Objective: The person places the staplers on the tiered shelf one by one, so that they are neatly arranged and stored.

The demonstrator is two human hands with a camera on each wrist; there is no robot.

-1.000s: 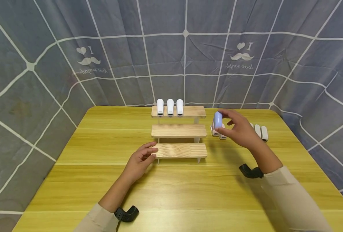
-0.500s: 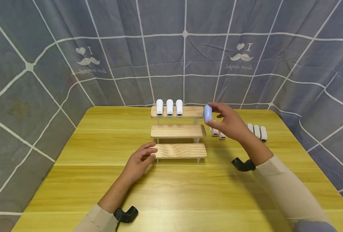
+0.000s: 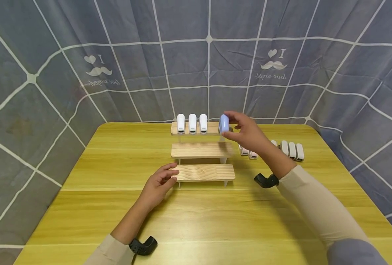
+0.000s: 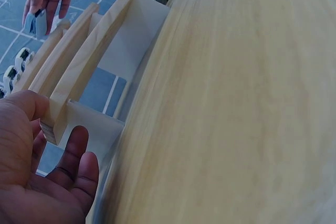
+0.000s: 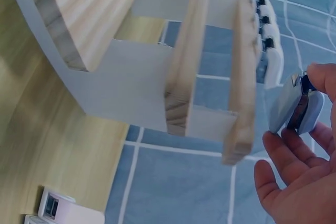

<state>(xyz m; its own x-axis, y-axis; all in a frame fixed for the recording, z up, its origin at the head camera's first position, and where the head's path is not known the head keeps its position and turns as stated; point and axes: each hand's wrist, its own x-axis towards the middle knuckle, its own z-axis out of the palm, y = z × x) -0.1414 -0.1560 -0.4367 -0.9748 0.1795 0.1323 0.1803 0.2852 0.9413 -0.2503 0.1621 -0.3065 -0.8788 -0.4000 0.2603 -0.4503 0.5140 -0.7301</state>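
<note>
Blue stapler (image 3: 223, 124) in pinching right hand (image 3: 249, 135) above top shelf (image 3: 213, 127), relaxed left hand (image 3: 155, 189) against bottom shelf (image 3: 206, 172)

The blue stapler (image 3: 224, 124) looks like smooth, shiny plastic with some metal. The bottom shelf (image 3: 205, 172) is wood with wavy lines. The table (image 3: 196, 224) looks shiny, and the curtain (image 3: 182, 66) is wrinkly cloth.

Gridded grey curtain (image 3: 189, 62), yellowish wooden table (image 3: 199, 221)

Right hand (image 3: 250, 133) now has blue stapler (image 3: 223, 124) by top shelf's (image 3: 212, 127) right end, left of pink staplers (image 3: 253, 155); fourth off-white stapler (image 3: 274, 142) now shows past forearm (image 3: 279, 162)
</note>
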